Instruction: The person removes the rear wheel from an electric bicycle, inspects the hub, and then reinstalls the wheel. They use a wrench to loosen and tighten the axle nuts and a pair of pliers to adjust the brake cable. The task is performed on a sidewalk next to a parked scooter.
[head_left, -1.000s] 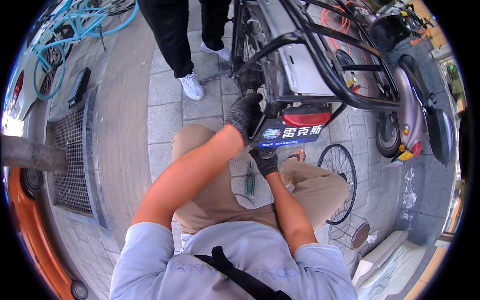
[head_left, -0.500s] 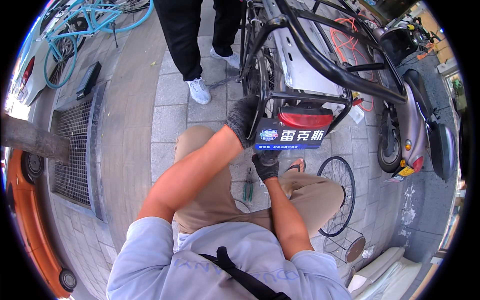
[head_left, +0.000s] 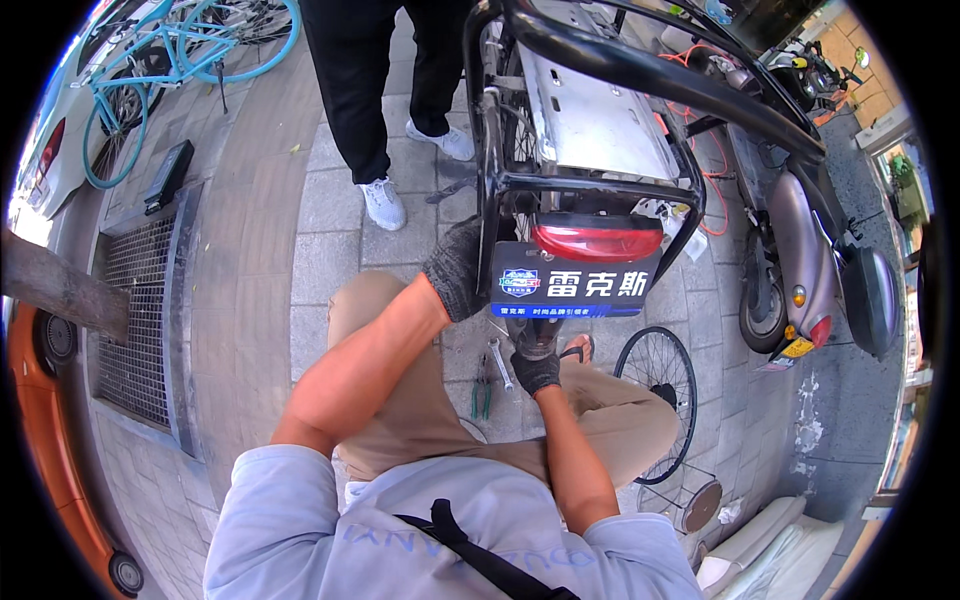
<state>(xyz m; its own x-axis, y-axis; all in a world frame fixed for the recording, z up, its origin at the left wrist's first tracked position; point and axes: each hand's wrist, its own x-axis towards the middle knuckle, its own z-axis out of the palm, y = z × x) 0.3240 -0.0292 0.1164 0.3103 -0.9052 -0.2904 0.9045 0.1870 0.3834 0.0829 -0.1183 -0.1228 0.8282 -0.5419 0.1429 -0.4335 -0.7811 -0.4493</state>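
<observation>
In front of me stands a two-wheeled vehicle with a black tubular rear rack (head_left: 600,184), a red tail light (head_left: 598,240) and a dark plate (head_left: 575,283) with a blue lower strip. My left hand (head_left: 458,272), in a dark knitted glove, reaches in beside the rack's left upright; its fingers are hidden behind the tube and plate. Below the plate, my gloved right hand (head_left: 536,370) is at a dark rounded part under the rear end. Its fingertips are hidden there, so its grip is unclear. On the paving lie a wrench (head_left: 501,364) and green-handled pliers (head_left: 481,392).
A loose spoked wheel (head_left: 690,405) stands by my right knee, near a round-topped stool (head_left: 703,507). Another person in black trousers (head_left: 345,90) stands at the vehicle's left. A grey scooter (head_left: 800,260) is parked right; an orange cable (head_left: 712,190) lies behind the rack.
The rack and plate appear slightly lower and further left, with the view shifted. My right hand is lower under the plate. The wrench now shows beside the pliers.
</observation>
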